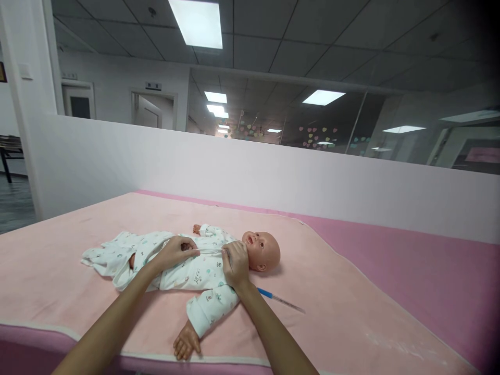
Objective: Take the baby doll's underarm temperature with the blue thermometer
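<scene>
A baby doll (265, 252) lies on its back on the pink pad, head to the right. It wears a white printed baby shirt (191, 273) and matching trousers (113, 255). Over the chest, my left hand (177, 252) pinches the shirt's front. At the collar side, below the doll's chin, my right hand (236, 263) is closed on the same cloth. A thin white strip of the shirt stretches taut between both hands. My fingers partly hide the closure. Beside my right forearm lies a thermometer (287, 303) with a blue end.
A pink pad (336, 312) with pale edging covers the table, over a darker pink surface (410, 260). A low white wall (273, 172) runs along the back. One doll hand (187, 341) reaches near the front edge. Glass panels and doorways stand beyond.
</scene>
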Demonstrator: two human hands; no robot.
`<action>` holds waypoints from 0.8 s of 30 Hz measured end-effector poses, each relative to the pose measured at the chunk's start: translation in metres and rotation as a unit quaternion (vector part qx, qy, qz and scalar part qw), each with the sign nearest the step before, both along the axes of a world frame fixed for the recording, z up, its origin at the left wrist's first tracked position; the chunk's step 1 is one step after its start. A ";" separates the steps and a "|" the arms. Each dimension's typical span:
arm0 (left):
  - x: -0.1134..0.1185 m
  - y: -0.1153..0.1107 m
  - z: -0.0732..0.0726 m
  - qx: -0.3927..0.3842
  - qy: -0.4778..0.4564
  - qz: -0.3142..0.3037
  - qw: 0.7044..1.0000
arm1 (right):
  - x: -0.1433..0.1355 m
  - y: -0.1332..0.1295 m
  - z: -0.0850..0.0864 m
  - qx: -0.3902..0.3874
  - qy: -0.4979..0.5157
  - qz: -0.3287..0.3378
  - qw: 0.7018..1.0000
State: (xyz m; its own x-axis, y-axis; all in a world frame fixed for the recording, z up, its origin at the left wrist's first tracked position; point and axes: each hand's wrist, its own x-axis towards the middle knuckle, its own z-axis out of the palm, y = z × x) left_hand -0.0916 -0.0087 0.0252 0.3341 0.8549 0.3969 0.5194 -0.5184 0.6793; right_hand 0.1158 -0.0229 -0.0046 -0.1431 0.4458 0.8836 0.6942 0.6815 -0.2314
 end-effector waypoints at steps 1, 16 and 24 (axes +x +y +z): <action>0.000 0.000 0.000 0.004 -0.003 -0.001 1.000 | 0.000 0.000 0.000 0.000 0.001 -0.001 1.000; 0.021 0.035 0.014 0.081 0.058 0.079 0.992 | 0.022 -0.027 0.013 0.027 -0.100 -0.030 0.994; 0.071 0.028 0.000 0.042 0.006 -0.154 0.987 | 0.115 -0.090 -0.013 -0.106 -0.119 -0.189 0.969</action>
